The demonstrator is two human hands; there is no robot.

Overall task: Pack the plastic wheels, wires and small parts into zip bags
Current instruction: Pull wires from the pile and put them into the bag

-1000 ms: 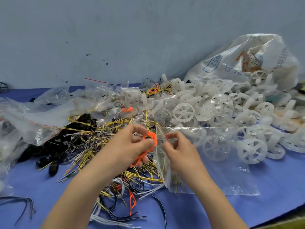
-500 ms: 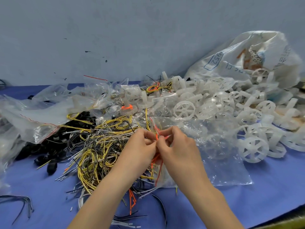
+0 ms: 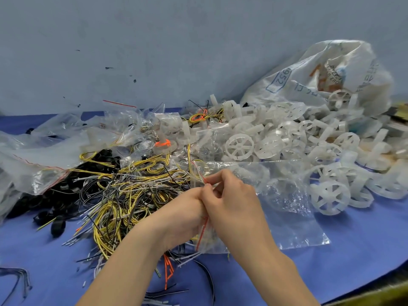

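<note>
Worktop [image 3: 364,250], blue-covered, carries everything within arm's reach of the person.

White printed sack [image 3: 320,69] slumps at far right with its mouth toward the middle. The plastic wheels [image 3: 240,146] spill from it in a heap, which keeps them handy to draw from.

Wires [image 3: 123,195], yellow, grey and black, lie in a loose tangle at centre-left, just beside the hands. Black small parts [image 3: 55,195] sit behind and left of them.

Spare zip bags [image 3: 44,155] are piled at far left, some with goods inside.

Zip bag [image 3: 287,206], clear, lies flat on the worktop between wires and wheels. Its mouth is turned toward the wire side and lifted by both hands. What it holds cannot be made out through the crinkled film.

Right grip [image 3: 234,199]: closed, fingertips pinching the bag's mouth.

Left grip [image 3: 183,208]: closed, fingers curled and pinching the same edge from the other side.

Red zip strip [image 3: 204,228] runs down between the two hands. Likely they are working the seal; whether opening or pressing shut, I cannot tell.
</note>
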